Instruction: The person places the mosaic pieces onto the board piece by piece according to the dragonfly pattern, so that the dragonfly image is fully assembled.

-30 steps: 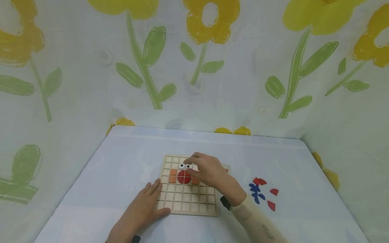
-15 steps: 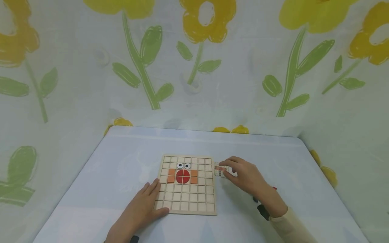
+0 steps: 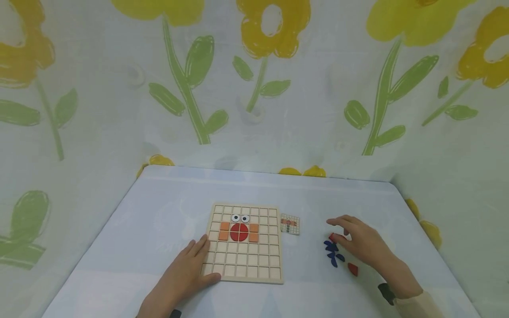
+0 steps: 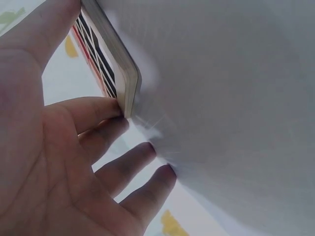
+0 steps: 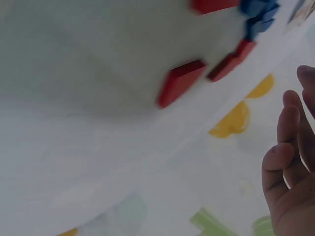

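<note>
A wooden grid board (image 3: pixel 242 259) lies on the table, with a red circle (image 3: pixel 239 232) made of quarter pieces, two eye pieces (image 3: pixel 240 218) and orange squares (image 3: pixel 224 231) set in it. My left hand (image 3: pixel 180 274) rests at the board's lower left corner, fingers extended along the side and thumb by the front edge. In the left wrist view, thumb and index finger touch the board's edge (image 4: pixel 129 83). My right hand (image 3: pixel 367 242) hovers over loose red quarter pieces (image 5: pixel 181 83), fingers loosely bent and apart, gripping nothing visible. It partly hides them in the head view.
Several dark blue pieces (image 3: pixel 333 254) lie to the left of the right hand, with a red piece (image 3: pixel 353 269) nearer the front. A small pattern card (image 3: pixel 290 224) sits beside the board's right edge. A flower-printed cloth (image 3: pixel 302 123) stands behind the table.
My right hand has moved from above the board, past the pattern card, to the loose pieces on the right. My left hand has stayed at the board's corner.
</note>
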A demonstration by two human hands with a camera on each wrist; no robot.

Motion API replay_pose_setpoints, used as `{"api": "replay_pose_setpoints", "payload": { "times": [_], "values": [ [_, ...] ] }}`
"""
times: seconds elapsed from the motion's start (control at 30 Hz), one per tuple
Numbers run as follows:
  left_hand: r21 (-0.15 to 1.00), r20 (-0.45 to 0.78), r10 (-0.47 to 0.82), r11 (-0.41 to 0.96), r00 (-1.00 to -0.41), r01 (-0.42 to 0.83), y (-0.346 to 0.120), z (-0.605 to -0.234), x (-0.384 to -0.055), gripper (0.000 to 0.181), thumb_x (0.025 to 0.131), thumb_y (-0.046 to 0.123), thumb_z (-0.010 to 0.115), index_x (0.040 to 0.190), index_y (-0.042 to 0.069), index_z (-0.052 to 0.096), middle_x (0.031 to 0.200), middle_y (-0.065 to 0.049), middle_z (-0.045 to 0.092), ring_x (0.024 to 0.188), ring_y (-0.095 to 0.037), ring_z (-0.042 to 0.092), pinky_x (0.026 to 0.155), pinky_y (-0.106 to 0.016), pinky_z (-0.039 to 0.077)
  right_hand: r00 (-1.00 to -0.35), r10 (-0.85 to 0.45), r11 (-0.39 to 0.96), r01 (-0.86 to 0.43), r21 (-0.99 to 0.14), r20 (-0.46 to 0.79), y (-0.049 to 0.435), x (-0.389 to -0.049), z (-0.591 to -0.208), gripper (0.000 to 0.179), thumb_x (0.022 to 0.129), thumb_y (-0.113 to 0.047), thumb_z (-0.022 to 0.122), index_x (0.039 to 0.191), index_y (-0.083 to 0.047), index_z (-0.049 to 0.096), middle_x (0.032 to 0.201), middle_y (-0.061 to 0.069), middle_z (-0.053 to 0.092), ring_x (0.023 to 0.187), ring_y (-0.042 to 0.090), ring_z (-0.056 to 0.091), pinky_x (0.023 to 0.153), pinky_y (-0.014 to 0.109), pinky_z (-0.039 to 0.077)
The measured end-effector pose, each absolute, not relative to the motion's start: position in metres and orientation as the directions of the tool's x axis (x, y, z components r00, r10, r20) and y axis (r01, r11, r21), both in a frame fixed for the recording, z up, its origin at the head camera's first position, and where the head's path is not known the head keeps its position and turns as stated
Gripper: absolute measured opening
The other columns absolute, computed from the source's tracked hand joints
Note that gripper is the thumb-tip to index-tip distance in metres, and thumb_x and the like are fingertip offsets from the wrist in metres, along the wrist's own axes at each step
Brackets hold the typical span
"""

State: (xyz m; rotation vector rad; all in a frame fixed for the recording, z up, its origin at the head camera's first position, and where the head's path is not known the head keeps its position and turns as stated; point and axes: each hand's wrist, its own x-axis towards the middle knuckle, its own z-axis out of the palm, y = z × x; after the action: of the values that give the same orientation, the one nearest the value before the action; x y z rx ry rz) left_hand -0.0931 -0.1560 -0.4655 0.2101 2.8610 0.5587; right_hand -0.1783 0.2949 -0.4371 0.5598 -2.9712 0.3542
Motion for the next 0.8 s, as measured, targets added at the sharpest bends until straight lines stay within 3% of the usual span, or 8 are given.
{"api": "replay_pose_setpoints", "payload": {
  "times": [0.2,0.4,0.8],
  "values": [
    [0.380,-0.181,0.184,0.919,-0.966,0.104,-0.156,-0.465,-0.092,0.101,0.081,0.061,0.076,0.151,-0.003,0.042,0.162,-0.018,0.033,0.146,-0.047,0.030,0.119,-0.058,0.029,-0.934,-0.352,0.906,-0.356,-0.229,0.058,0.319,-0.180,-0.445,0.044,0.085,-0.015,0.083,0.127,-0.019,0.070,0.115,0.003,0.070,0.088,0.016,0.063,0.071,0.032,0.062],
    [0.369,-0.173,0.187,0.923,-0.967,0.113,-0.157,-0.466,-0.092,0.101,0.081,0.061,0.076,0.151,-0.004,0.043,0.162,-0.018,0.033,0.145,-0.047,0.031,0.118,-0.058,0.031,-0.927,-0.376,0.897,-0.365,-0.249,0.005,0.326,-0.182,-0.451,0.046,0.084,-0.010,0.083,0.128,-0.018,0.070,0.118,0.004,0.069,0.094,0.021,0.066,0.079,0.041,0.063],
    [0.382,-0.158,0.198,0.916,-0.967,0.125,-0.157,-0.467,-0.091,0.099,0.082,0.059,0.076,0.150,-0.005,0.043,0.161,-0.019,0.034,0.145,-0.047,0.032,0.118,-0.057,0.031,-0.916,-0.401,0.895,-0.387,-0.219,-0.020,0.327,-0.189,-0.459,0.033,0.084,-0.010,0.083,0.115,-0.016,0.076,0.103,-0.007,0.068,0.087,0.012,0.060,0.081,0.038,0.061]
  ]
}}
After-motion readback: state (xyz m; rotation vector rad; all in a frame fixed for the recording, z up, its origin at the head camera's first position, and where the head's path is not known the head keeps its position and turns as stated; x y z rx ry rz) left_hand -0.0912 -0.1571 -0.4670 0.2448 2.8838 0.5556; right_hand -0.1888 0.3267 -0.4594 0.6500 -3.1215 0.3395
